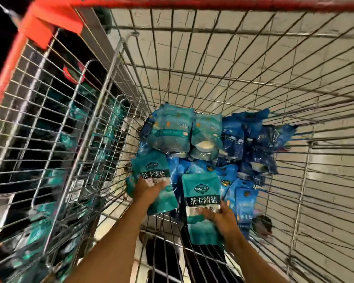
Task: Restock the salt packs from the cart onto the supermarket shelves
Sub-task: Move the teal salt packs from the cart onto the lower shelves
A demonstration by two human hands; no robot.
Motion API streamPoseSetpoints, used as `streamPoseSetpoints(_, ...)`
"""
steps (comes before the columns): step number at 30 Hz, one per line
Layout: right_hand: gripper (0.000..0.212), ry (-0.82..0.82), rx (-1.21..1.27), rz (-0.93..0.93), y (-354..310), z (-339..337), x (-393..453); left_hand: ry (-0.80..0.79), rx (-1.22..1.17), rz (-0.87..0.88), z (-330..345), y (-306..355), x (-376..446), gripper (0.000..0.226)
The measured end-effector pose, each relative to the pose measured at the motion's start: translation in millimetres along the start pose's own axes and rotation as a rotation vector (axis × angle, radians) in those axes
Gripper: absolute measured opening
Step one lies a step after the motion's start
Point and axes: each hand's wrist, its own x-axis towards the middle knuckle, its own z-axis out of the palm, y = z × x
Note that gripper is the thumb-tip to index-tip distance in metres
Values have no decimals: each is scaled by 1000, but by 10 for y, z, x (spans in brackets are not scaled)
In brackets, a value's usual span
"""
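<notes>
Teal, glossy salt packs are held inside the wire cart (233, 64): one pack (151, 180) is gripped by the left hand (145, 190), another pack (202, 207) by the right hand (223, 219), above a heap of crinkled blue packs (243, 144).

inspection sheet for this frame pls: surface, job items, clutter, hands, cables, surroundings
Surface: wire cart with a red rim, seen from above; packs lie on its floor.
Job's things: teal salt packs at the far end, dark blue packs beside them.
Clutter: nothing seen.
Hands: left hand grips a teal pack; right hand grips a second teal pack.
Cables: nothing seen.
Surroundings: pale tiled floor under the cart; dark shelving with teal packs at left, blurred.
</notes>
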Motion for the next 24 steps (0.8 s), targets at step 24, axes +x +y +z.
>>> streamPoseSetpoints(24, 38, -85, 175, -689, -2698, 121, -2640, -34, -682, 686, -2237, 1373, -3392, 102)
